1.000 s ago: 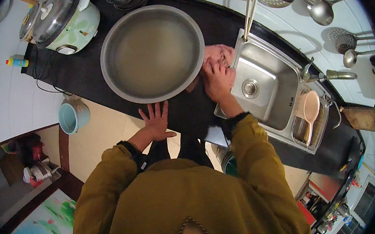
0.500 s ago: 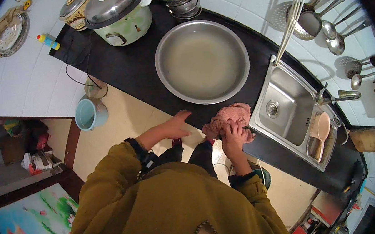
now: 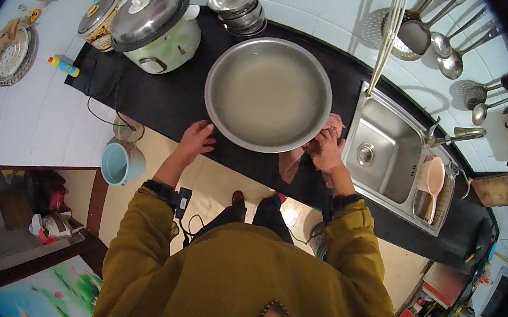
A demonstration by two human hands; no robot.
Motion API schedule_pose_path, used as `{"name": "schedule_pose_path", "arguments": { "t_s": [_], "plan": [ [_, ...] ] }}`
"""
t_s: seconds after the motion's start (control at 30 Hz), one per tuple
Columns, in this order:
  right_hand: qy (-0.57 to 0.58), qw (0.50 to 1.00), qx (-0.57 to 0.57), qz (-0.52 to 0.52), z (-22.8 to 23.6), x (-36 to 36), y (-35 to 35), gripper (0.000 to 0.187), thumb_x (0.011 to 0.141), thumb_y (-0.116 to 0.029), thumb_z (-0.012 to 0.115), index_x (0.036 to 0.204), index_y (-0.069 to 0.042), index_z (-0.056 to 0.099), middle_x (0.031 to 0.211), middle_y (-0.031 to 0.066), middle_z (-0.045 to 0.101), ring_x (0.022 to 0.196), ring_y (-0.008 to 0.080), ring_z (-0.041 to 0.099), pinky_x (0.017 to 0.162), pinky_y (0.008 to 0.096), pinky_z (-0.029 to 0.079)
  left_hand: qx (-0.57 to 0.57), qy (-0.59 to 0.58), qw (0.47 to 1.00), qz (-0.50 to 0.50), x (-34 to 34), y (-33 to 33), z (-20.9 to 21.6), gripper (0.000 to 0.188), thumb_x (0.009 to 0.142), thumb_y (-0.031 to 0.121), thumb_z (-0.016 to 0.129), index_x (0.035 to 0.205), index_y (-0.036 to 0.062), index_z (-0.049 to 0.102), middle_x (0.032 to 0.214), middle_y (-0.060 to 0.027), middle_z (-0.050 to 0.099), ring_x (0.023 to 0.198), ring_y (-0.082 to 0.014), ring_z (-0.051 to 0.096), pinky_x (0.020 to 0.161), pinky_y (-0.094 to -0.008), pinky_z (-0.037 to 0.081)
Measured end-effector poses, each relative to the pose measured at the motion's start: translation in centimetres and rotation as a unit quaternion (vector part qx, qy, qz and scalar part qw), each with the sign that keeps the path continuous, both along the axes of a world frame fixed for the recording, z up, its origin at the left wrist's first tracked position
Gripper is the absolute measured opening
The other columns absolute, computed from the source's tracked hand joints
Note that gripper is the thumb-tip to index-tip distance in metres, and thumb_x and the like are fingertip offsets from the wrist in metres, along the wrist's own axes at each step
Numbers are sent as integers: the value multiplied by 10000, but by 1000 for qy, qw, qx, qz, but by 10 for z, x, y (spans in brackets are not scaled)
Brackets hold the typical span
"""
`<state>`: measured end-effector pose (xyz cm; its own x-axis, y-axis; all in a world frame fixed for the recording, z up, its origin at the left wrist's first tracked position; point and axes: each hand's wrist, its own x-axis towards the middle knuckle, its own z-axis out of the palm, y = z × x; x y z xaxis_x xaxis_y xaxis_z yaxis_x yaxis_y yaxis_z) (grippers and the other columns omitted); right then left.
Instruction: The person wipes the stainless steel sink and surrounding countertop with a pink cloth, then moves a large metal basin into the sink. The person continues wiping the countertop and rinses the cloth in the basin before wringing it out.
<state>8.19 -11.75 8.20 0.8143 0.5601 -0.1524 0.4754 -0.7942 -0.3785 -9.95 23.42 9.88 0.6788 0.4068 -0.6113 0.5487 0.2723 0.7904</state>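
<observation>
Black counter (image 3: pixel 346 92) shows between basin (image 3: pixel 209 101) and sink (image 3: pixel 385 172). Left hand (image 3: pixel 195 142): fingers apart, near counter's front edge. Right hand (image 3: pixel 329 152) on crumpled pink cloth (image 3: pixel 336 122); cannot tell if clamped.

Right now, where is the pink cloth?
In the head view, right of centre, the pink cloth lies under the right hand on the black counter, between the metal basin and the sink.

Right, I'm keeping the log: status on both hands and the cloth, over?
Left hand empty, near the basin; contact unclear. Right hand on pink cloth, between basin and sink. Possibly in the way: basin, holding cloudy liquid.
</observation>
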Motion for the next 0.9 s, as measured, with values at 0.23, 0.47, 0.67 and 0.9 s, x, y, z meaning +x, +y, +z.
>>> {"name": "schedule_pose_path", "arguments": {
  "t_s": [0.23, 0.47, 0.67, 0.9],
  "plan": [
    [171, 914, 339, -145, 0, 44, 8, 355, 794, -71, 659, 1137, -2, 597, 1076, 139, 650, 948, 240, 643, 833, 333, 508, 57, -83, 987, 127, 51, 14, -4, 456, 950, 272, 582, 1322, 17, 516, 1098, -61, 638, 917, -155, 612, 784, -334, 507],
    [37, 957, 194, -214, -36, 79, 37, 433, 758, -307, 679, 1069, -15, 607, 981, 256, 660, 938, 419, 642, 859, 495, 495, 32, -135, 985, 106, 108, 47, 8, 233, 895, 149, 592, 1019, -20, 694, 936, -71, 687, 795, -172, 634, 712, -311, 498],
    [-53, 955, 80, -280, -10, 60, 55, 280, 850, -263, 644, 898, -2, 555, 894, 257, 632, 874, 431, 634, 762, 508, 501, -26, -87, 988, 123, 155, 66, 6, 232, 877, 103, 604, 1007, -78, 667, 962, -112, 673, 827, -202, 645, 720, -345, 521],
    [-51, 901, 251, -349, -8, 48, 46, 204, 819, -147, 669, 915, 1, 568, 863, 264, 604, 843, 446, 597, 739, 515, 470, -5, -125, 991, 43, 158, 60, 21, 255, 897, 103, 577, 1017, -116, 628, 943, -139, 658, 813, -221, 641, 715, -357, 521]
  ]
}}
